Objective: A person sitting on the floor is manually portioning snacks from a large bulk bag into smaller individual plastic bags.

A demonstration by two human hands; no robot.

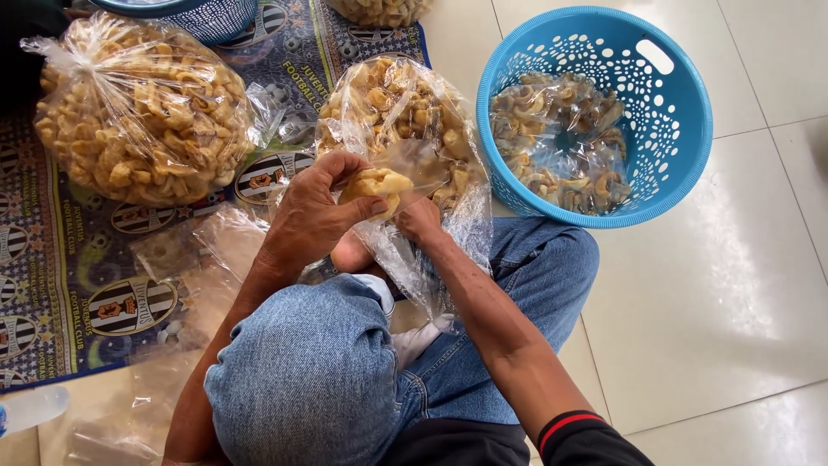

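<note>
The left hand (315, 207) pinches a handful of pale yellow puffed crackers (377, 185) at the mouth of a small clear plastic bag (414, 147) already part full; the right hand (420, 220) grips that bag's loose film from the near side, just beyond the person's denim-clad knees. This looks like the filling step, and dropping the handful in calls for the mouth held wide; a large tied clear bag of the same crackers (138, 108) lies far left on the patterned mat (60, 259), and a round blue perforated plastic basket (673, 112) holding darker pieces stands far right on the tiled floor (733, 285).
</note>
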